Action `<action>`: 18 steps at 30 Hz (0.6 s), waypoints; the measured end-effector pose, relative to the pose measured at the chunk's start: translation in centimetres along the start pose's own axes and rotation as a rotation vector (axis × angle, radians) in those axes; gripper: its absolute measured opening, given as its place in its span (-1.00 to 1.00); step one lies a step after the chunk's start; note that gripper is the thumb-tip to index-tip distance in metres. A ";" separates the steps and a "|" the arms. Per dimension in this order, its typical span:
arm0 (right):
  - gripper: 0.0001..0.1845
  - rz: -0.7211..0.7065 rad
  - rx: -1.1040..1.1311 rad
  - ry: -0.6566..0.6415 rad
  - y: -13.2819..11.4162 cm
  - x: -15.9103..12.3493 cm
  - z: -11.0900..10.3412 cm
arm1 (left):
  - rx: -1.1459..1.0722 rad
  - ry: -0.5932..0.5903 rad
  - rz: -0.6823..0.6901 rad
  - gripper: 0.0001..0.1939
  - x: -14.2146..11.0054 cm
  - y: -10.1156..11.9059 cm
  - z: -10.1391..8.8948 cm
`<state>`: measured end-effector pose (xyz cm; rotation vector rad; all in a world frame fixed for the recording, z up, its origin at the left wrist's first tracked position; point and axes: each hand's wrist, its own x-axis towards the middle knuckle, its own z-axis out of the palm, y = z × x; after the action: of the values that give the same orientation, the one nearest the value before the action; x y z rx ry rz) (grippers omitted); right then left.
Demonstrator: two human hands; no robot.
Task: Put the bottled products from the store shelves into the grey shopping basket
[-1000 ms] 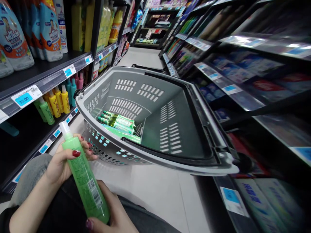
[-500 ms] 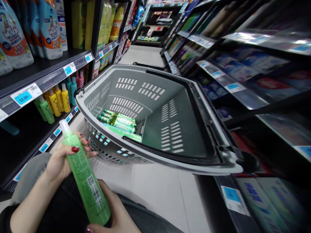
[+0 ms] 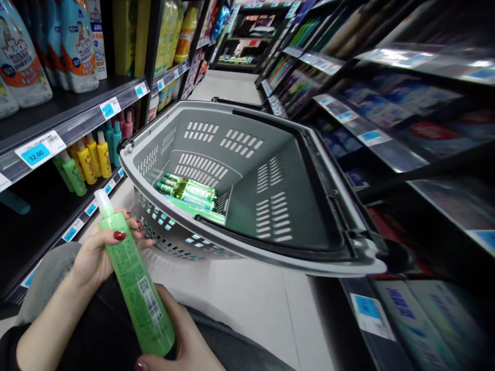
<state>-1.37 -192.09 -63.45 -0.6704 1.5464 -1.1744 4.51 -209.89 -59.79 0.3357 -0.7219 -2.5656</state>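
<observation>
A green spray bottle (image 3: 133, 273) with a clear cap lies tilted across my lap, its printed back label and barcode facing up. My left hand (image 3: 96, 252) is closed round its neck end, thumb on top. Round the bottom end curls my right hand (image 3: 181, 330), partly cut off by the lower edge of the view. Just beyond the bottle stands a grey shopping basket (image 3: 270, 257) with slotted walls. Several green bottles (image 3: 193, 190) lie inside it, on its left side. The bottle is outside the basket, apart from its rim.
At left, a shelf holds cleaner bottles (image 3: 79, 51) above a price tag (image 3: 40, 149). Below it stand yellow bottles (image 3: 93, 157) and a green bottle (image 3: 73, 175). Blurred shelves with boxed goods (image 3: 417, 319) line the right. Pale floor tiles (image 3: 266, 304) run between.
</observation>
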 end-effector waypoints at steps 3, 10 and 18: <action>-0.14 -0.019 -0.003 -0.035 0.3 0.0 0.1 | 0.005 0.011 0.001 -0.72 0.1 -0.1 0.0; -0.13 -0.039 -0.056 -0.025 0.5 0.3 -0.2 | 0.029 0.018 -0.002 -0.72 0.2 0.2 0.0; -0.19 -0.225 -0.355 0.073 -2.6 -0.7 -1.0 | 0.127 -0.491 0.016 -0.71 -2.0 -2.2 0.8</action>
<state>-2.47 -192.07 -60.76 -1.0687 1.7975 -1.1048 5.15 -206.91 -60.16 -0.2756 -1.0531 -2.6139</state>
